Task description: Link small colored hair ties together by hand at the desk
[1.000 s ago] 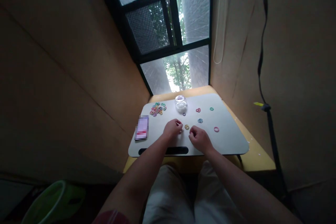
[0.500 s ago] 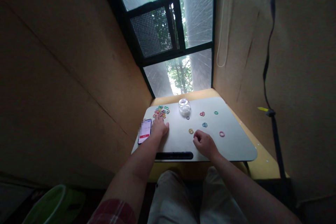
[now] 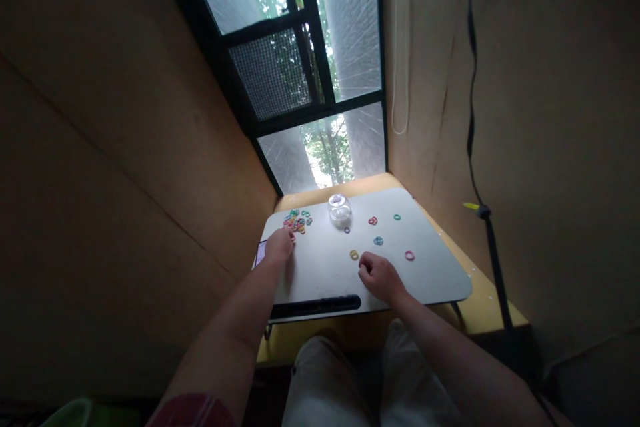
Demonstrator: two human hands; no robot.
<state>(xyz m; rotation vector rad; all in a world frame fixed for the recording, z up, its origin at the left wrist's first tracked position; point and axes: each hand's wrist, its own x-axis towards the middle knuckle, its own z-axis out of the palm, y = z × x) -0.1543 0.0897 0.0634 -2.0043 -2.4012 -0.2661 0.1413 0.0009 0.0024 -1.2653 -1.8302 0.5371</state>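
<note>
At the far left of the white table lies a pile of small coloured hair ties (image 3: pixel 299 221). My left hand (image 3: pixel 279 245) is at the near edge of this pile, fingertips pinched together on a pinkish hair tie (image 3: pixel 293 238). My right hand (image 3: pixel 380 277) rests over the table's near right part, fingers curled closed; what they may hold is hidden. Just beyond it lie yellow hair ties (image 3: pixel 354 255), with blue ones (image 3: pixel 379 240) farther back and a pink one (image 3: pixel 410 255) to the right. Red ones (image 3: pixel 373 221), a green one (image 3: pixel 397 217) and a purple one (image 3: pixel 347 230) lie farther away.
A clear round jar (image 3: pixel 340 212) stands at the table's back middle. A phone (image 3: pixel 261 252), partly covered by my left hand, lies at the left edge. A black slot (image 3: pixel 320 305) runs along the near edge of the white table (image 3: pixel 325 273). Walls and a window enclose the table.
My left hand has drawn back slightly from the pile, and its spread fingers have closed into a pinch. It covers more of the phone. My right hand stays curled; the view has shifted.
</note>
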